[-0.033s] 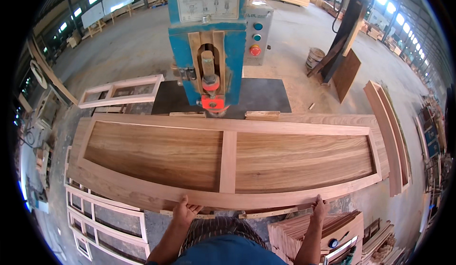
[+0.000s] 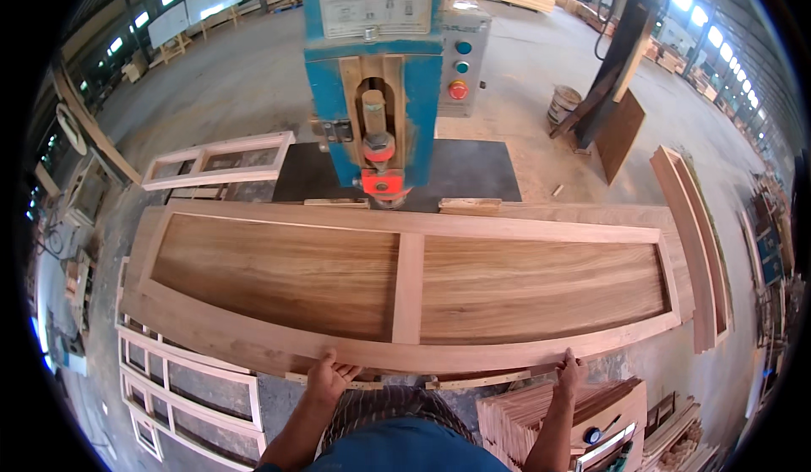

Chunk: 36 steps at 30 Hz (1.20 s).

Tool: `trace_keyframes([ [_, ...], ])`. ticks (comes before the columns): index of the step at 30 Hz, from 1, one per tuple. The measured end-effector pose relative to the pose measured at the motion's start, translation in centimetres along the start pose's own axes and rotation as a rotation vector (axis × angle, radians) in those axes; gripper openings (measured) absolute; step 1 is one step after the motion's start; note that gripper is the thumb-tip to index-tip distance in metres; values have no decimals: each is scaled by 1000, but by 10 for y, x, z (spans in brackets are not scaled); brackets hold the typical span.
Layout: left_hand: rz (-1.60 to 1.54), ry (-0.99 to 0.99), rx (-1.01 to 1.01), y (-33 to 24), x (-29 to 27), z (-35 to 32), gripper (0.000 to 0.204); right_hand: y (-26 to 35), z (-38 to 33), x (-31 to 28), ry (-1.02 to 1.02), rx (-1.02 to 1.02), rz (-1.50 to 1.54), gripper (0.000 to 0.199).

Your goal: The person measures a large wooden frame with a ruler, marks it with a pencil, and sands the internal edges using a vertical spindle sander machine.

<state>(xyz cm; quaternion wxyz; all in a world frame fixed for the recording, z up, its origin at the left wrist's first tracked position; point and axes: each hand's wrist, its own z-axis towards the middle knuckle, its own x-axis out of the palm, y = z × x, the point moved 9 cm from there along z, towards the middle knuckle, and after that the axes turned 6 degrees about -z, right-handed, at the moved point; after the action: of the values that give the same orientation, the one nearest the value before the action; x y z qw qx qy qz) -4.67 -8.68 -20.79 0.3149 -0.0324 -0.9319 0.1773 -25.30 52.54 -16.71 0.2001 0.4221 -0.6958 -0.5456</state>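
A long pale wooden frame (image 2: 408, 290) with a crossbar lies flat before me. Brown-grained wood fills its two openings; whether as inset panels or a board below, I cannot tell. A wider wooden board (image 2: 621, 212) shows beyond the frame's far and right edges. My left hand (image 2: 332, 376) is closed on the near rail, left of centre, thumb on top and fingers curled below the edge. Farther right, my right hand (image 2: 570, 372) pinches the same rail, its lower fingers partly hidden. Past the far rail stands a blue machine (image 2: 325, 92) with a red spindle collar (image 2: 382, 183) low at its front.
Beneath the machine head is a dark tabletop (image 2: 481, 168). A grey control box (image 2: 463, 58) carries buttons. Slatted frames (image 2: 194, 387) lie at lower left, another frame (image 2: 220, 159) at far left. Stacked boards (image 2: 528, 413) stand lower right; a long wooden trough-like piece (image 2: 693, 244) is at right.
The view has shifted very slightly. Both hands and the wooden frame stay where they were.
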Motion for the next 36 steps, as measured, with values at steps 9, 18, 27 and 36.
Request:
trace_keyframes([
  [9, 603, -8, 166, -83, 45, -47, 40, 60, -20, 18, 152, -74, -473, 40],
  [18, 1779, 175, 1526, -216, 296, 98, 44, 164, -63, 292, 407, -1019, -696, 34],
  [27, 2030, 232, 1449, -193, 345, 209, 27, 182, -24, 484, 358, -1353, -928, 44],
  [36, 1951, 280, 1489, -197, 302, 170, 42, 167, -71, 472, 407, -1366, -868, 45],
])
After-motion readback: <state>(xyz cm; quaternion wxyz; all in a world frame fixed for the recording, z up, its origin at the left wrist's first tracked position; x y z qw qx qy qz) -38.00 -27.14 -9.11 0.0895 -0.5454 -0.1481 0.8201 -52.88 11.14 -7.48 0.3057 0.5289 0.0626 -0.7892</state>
